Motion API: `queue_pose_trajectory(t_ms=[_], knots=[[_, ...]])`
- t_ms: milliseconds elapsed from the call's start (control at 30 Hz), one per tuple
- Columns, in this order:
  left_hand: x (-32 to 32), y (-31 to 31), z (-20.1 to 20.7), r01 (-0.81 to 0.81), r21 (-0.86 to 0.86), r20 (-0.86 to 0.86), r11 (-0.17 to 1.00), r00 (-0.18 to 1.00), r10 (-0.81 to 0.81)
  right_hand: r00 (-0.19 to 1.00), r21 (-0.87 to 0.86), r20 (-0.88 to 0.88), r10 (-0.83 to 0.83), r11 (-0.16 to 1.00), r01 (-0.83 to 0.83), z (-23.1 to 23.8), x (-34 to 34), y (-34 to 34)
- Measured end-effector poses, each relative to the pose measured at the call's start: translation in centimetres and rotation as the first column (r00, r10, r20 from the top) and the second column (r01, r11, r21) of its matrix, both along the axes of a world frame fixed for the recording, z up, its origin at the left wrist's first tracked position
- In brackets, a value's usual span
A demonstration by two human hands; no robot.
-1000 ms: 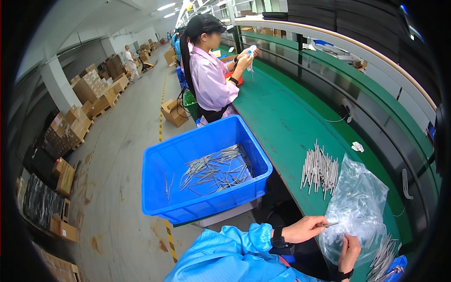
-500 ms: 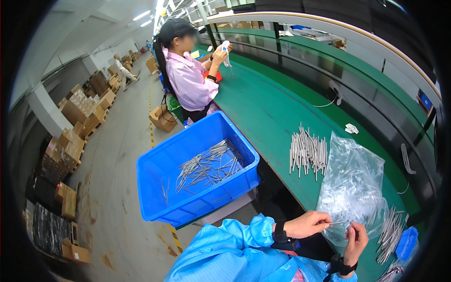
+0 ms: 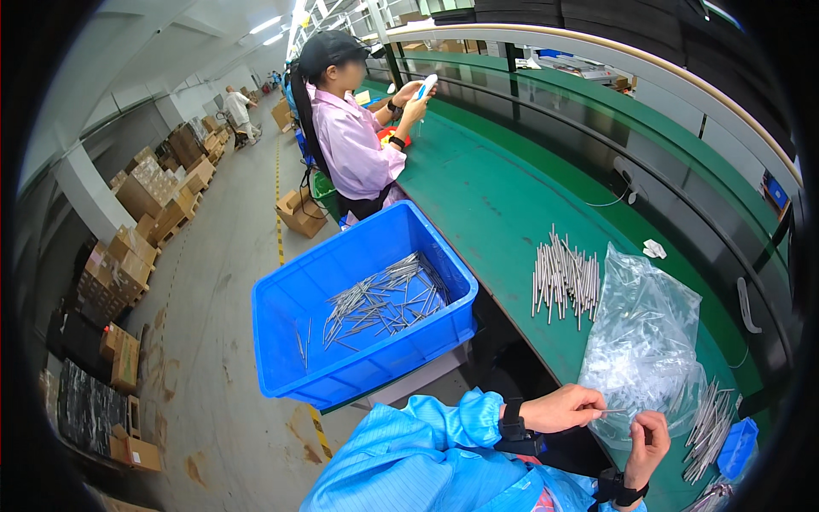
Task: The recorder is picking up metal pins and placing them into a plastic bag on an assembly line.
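My left hand (image 3: 563,408) is closed in a pinch on a thin metal rod (image 3: 613,411), whose free end points right. Close to that end is my right hand (image 3: 648,445), its fingers curled together; whatever they hold is too small to make out. Both hands are above the near edge of a clear plastic bag (image 3: 644,328) with small, pale contents. Beyond the bag lies a pile of metal rods (image 3: 565,277). More rods (image 3: 708,431) lie to the right of my right hand, next to a small blue tray (image 3: 738,448).
A large blue bin (image 3: 290,363) with loose thin rods stands left of the green worktable (image 3: 486,192). Farther along the table, a co-worker (image 3: 354,149) in pink holds a white object (image 3: 427,86). Cartons (image 3: 128,358) line the floor at left.
My hands keep nearly the same pose around the rod. The whole view has shifted slightly. The co-worker's white object is now tilted differently, and a distant person has changed posture.
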State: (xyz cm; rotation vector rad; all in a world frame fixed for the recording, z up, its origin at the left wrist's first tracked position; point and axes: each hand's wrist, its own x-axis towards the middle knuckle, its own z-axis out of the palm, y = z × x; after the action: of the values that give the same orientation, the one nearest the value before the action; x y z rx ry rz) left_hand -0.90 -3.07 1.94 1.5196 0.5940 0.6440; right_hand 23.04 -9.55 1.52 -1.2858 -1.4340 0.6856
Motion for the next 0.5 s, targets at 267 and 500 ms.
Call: queue_pose_trajectory(t_ms=[267, 500], knots=[[-0.1, 0.0, -0.6, 0.11, -0.057, 0.042, 0.992, 0.993, -0.108, 0.995, 0.062, 0.091, 0.05, 0.996, -0.056, 1.8, -1.7, -0.6], [-0.3, -0.3, 0.0, 0.137, -0.081, 0.019, 0.987, 0.991, -0.136, 0.994, 0.048, 0.098, 0.056, 0.997, -0.061, 2.0, -1.8, -0.9]])
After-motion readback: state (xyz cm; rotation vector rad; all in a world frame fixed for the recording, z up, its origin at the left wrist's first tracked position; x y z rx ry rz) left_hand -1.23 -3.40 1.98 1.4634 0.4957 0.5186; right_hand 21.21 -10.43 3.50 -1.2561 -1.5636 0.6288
